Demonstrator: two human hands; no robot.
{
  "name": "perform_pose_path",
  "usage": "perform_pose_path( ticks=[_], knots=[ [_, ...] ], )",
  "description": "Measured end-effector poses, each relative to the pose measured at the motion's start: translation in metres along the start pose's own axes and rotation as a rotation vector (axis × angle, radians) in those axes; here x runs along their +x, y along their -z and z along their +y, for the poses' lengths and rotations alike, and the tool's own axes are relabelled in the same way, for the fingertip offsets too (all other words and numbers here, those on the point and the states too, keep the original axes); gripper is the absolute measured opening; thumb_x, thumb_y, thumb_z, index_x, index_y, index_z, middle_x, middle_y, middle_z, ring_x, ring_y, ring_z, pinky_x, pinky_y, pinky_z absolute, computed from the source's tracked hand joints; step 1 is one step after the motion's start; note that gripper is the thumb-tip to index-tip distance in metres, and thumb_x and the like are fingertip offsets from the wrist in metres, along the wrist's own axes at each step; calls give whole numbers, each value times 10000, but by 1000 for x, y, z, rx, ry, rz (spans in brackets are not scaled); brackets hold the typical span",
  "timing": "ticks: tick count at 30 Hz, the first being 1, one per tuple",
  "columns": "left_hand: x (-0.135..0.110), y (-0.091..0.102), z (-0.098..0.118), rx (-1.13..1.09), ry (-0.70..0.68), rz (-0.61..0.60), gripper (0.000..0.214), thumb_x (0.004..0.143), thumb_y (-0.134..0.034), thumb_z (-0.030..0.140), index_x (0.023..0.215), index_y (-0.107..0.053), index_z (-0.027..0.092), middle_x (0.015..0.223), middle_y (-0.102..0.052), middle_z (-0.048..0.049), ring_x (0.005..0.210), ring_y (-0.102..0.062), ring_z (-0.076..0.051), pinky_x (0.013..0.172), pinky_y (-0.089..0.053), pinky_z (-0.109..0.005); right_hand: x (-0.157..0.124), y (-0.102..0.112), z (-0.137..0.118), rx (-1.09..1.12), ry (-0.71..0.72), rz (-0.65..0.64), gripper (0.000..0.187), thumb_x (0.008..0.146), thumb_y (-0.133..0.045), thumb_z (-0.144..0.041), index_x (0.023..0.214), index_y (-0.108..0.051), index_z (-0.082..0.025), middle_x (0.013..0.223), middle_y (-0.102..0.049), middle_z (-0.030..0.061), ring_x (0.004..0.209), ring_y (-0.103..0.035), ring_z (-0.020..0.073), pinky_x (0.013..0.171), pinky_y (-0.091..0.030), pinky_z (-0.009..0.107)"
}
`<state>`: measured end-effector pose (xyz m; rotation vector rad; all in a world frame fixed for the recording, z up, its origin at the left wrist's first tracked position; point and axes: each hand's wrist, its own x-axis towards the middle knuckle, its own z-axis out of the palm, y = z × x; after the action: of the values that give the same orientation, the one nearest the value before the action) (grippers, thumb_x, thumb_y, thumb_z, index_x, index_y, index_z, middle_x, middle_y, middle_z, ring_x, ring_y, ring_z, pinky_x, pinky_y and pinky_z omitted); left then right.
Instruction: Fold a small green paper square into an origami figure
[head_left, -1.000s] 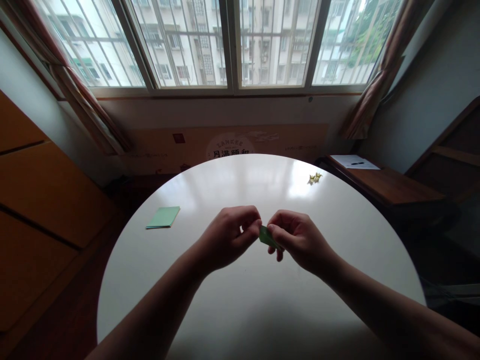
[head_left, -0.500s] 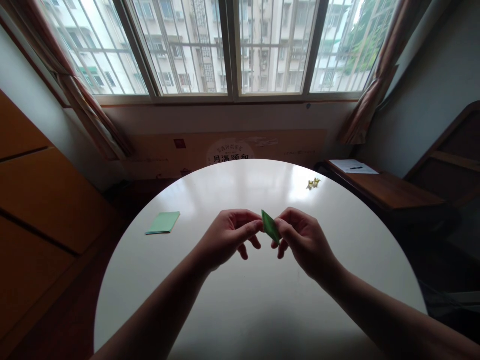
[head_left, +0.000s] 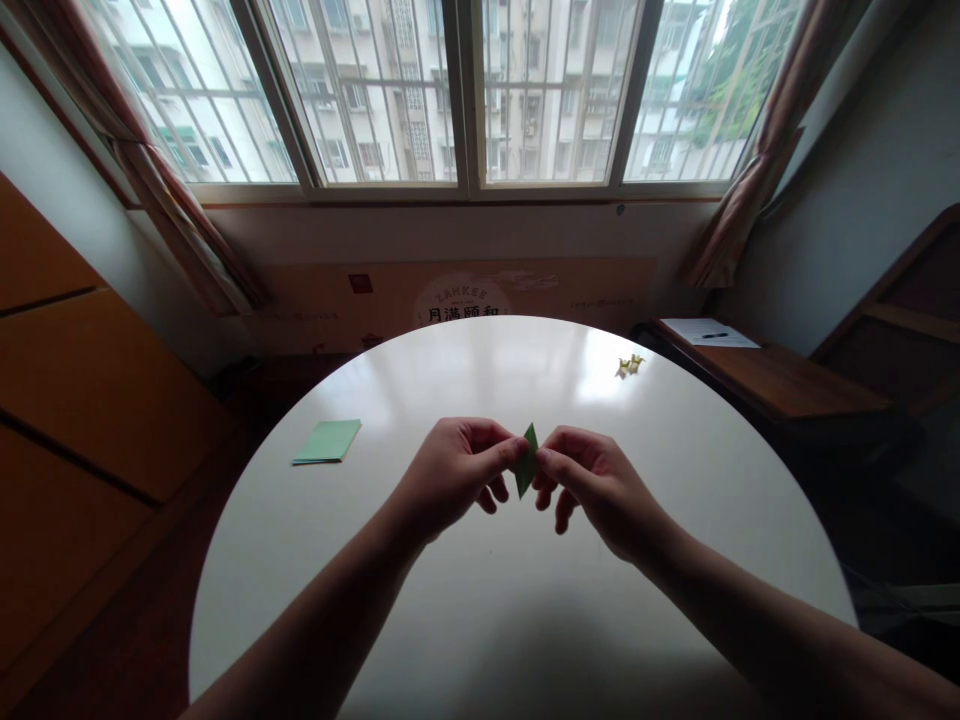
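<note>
A small piece of folded green paper [head_left: 526, 468], pointed at top and bottom, is held up over the white table [head_left: 450, 630]. My left hand [head_left: 461, 470] pinches its left side between thumb and index finger. From the other side my right hand [head_left: 589, 475] grips its right edge with thumb and fingertips, the lower fingers curled loosely. Parts of the paper are hidden behind my thumbs. To the left lies a stack of light green square paper [head_left: 327, 441].
Small yellowish folded paper pieces [head_left: 630, 365] sit near the table's far right edge. Beyond it, a wooden side table [head_left: 810, 385] carries a white sheet [head_left: 694, 332] with a pen [head_left: 715, 336] on it. A long printed box [head_left: 300, 300] stands below the window.
The folded green paper has turned from leaning left to nearly upright, leaning slightly right. My right hand has shifted a little left, and my left thumb now overlaps the paper.
</note>
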<state>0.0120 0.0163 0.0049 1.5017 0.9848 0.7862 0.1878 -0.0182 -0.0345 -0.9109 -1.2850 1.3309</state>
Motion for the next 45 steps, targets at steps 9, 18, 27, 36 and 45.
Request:
perform_pose_path(
  ticks=[9,18,27,36,45],
  knots=[
    [-1,-4,-1,-29,39,-26,201,779,-722,296,699,-674,119,502,-598,8,434,-551,-96,356,-435,-155,-2,-3,2,24,31,12,310,867,-698,-416,719,-571,-175,556,-602,-21,480,-585,127,354,-454,182],
    [-1,3,0,56,15,-114,203,760,-723,295,707,-678,104,532,-609,-9,483,-570,-107,384,-451,-160,3,3,2,155,-107,-36,229,807,-778,-360,809,-663,-162,688,-675,16,580,-608,136,354,-459,159],
    [-4,-2,1,203,-33,-79,218,824,-666,312,767,-722,108,606,-662,-42,543,-600,-127,409,-466,-170,5,3,1,161,-109,15,212,792,-780,-324,742,-659,-158,617,-644,5,551,-589,129,344,-433,154],
    [-1,2,0,71,15,-53,209,805,-669,313,826,-723,112,711,-690,-60,607,-616,-141,385,-453,-161,4,4,1,18,58,109,218,831,-742,-335,742,-664,-151,644,-699,42,559,-615,143,351,-428,162],
    [-2,-6,-5,119,-57,-24,161,765,-679,275,730,-679,118,611,-642,-21,516,-556,-113,409,-431,-183,3,0,3,5,27,30,208,815,-755,-348,804,-686,-152,640,-662,21,568,-616,151,338,-446,172]
  ],
)
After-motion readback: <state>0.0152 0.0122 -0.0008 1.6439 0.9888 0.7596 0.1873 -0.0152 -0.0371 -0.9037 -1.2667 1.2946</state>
